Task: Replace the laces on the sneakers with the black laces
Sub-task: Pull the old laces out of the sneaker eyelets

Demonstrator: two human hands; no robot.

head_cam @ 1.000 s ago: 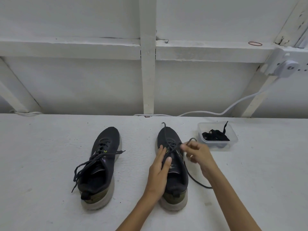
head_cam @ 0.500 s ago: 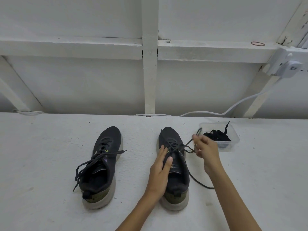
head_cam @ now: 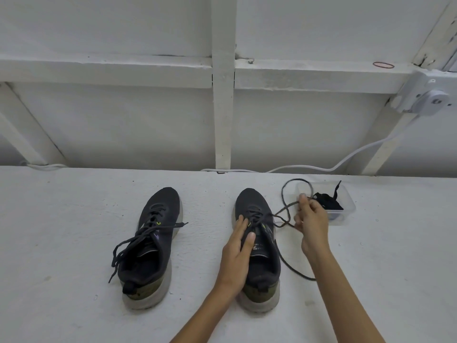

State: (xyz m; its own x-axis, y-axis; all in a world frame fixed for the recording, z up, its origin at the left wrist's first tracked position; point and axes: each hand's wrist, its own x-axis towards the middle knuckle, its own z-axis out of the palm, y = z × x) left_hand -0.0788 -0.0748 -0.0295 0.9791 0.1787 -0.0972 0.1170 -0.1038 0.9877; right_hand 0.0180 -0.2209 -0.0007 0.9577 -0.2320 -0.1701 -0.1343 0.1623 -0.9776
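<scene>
Two dark sneakers with pale soles stand toes-away on the white surface. The left sneaker has loosened dark laces spilling over its left side. My left hand lies flat on the tongue and left side of the right sneaker, fingers spread, pressing it down. My right hand, to the right of that shoe, pinches its old grey lace, which runs taut from the eyelets and loops up above my fingers. A second strand trails down by my right wrist. Black laces lie bundled in a clear plastic tub just behind my right hand.
A white wall with painted beams rises right behind the surface. A white cable runs along the back edge up to a wall plug at the upper right. A red rubber band lies on the ledge.
My right hand has moved right and away from the shoe, drawing the grey lace out of the eyelets into a longer loop. My left hand stays on the right sneaker.
</scene>
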